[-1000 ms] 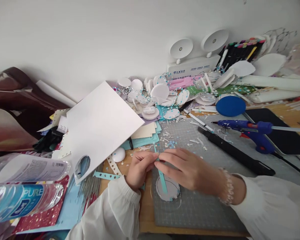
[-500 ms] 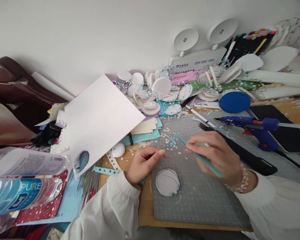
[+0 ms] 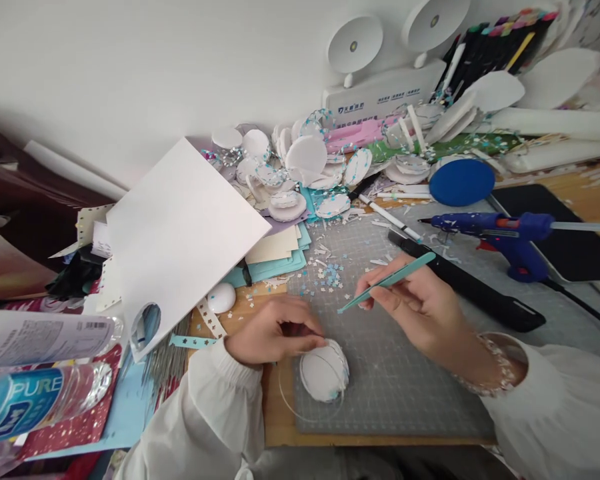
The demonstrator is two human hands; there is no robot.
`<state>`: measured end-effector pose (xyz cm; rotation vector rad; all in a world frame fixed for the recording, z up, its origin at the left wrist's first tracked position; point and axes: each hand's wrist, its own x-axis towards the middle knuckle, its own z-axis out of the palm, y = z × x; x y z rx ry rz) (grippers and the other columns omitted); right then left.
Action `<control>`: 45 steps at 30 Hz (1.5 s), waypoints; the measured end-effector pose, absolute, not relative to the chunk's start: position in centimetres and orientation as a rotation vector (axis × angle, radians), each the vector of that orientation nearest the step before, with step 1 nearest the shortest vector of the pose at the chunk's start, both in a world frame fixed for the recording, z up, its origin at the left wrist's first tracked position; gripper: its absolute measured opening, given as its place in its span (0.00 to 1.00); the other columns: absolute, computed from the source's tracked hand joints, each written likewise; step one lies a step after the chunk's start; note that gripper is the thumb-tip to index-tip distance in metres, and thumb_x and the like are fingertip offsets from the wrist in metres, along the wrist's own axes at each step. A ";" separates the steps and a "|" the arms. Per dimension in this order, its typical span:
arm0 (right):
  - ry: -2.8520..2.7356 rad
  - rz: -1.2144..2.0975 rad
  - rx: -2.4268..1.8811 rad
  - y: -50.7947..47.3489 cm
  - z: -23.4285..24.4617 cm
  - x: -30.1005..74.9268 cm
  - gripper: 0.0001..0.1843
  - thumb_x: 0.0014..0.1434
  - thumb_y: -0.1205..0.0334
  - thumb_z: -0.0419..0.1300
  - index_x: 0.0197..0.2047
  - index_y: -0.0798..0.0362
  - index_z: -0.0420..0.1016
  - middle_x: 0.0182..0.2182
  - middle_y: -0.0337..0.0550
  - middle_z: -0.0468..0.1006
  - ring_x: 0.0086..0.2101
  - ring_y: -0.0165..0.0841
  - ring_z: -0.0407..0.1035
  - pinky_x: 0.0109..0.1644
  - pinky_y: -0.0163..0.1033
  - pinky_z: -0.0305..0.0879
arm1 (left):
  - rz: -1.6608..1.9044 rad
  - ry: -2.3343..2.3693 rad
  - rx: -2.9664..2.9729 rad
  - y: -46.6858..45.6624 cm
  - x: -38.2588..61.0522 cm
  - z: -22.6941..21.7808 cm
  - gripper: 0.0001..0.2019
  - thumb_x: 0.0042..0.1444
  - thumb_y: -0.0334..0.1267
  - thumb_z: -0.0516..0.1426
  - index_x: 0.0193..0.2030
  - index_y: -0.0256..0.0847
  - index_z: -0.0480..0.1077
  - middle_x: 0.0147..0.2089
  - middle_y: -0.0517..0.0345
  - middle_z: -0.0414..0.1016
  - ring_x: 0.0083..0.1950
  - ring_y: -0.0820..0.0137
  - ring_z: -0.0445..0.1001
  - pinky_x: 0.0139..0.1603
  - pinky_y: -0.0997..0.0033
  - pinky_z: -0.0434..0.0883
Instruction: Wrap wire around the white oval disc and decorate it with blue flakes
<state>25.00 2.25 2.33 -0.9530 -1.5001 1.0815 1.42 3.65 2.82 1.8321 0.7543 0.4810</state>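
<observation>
My right hand (image 3: 420, 310) pinches teal tweezers (image 3: 387, 281), their tip pointing left over the grey cutting mat (image 3: 405, 387). My left hand (image 3: 275, 331) is curled with its fingertips on the upper left edge of a white round disc (image 3: 324, 371) wound with thin wire, lifting that side off the mat. A scatter of tiny blue and white punched stars (image 3: 333, 277) lies on the mat just beyond both hands.
A blue glue gun (image 3: 500, 230) and a black bar (image 3: 470, 288) lie to the right. A white card sheet (image 3: 180, 233) leans at left, above plastic bottles (image 3: 35, 393). A heap of white discs (image 3: 300, 167) and a blue round pad (image 3: 461, 181) sit by the wall.
My right hand let go of the strip on the disc, picked up the tweezers and turned their tip leftward. My left hand moved down and tilted the disc's edge up.
</observation>
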 end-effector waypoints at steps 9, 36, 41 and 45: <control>-1.410 1.094 -0.950 2.1 2.7 25.0 0.04 0.64 0.60 0.58 0.36 0.49 0.69 0.32 0.39 0.74 0.28 0.29 0.71 0.32 0.36 0.74 | 0.660 0.842 1.458 2.7 1.8 2.7 0.15 0.63 0.46 0.56 0.32 0.36 0.68 0.25 0.58 0.69 0.26 0.75 0.66 0.27 0.75 0.64; -1.551 0.911 -1.052 2.6 1.1 24.7 0.02 0.63 0.64 0.58 0.39 0.49 0.68 0.33 0.42 0.74 0.32 0.32 0.72 0.35 0.38 0.73 | 0.599 0.979 1.538 2.3 2.0 2.5 0.16 0.67 0.48 0.49 0.34 0.39 0.63 0.33 0.53 0.75 0.32 0.71 0.70 0.32 0.72 0.66; -1.598 0.894 -1.077 2.6 0.8 24.7 0.02 0.63 0.63 0.58 0.39 0.49 0.67 0.33 0.42 0.75 0.33 0.33 0.73 0.34 0.39 0.73 | 0.609 0.979 1.582 2.4 2.0 2.4 0.15 0.67 0.46 0.49 0.34 0.38 0.64 0.33 0.51 0.75 0.31 0.71 0.70 0.32 0.72 0.66; -1.606 0.894 -1.094 2.7 0.6 24.7 0.02 0.63 0.63 0.58 0.39 0.49 0.67 0.33 0.42 0.75 0.33 0.34 0.73 0.35 0.40 0.73 | 0.634 0.967 1.633 2.4 2.0 2.4 0.14 0.68 0.44 0.49 0.34 0.38 0.64 0.33 0.52 0.76 0.33 0.71 0.71 0.34 0.72 0.66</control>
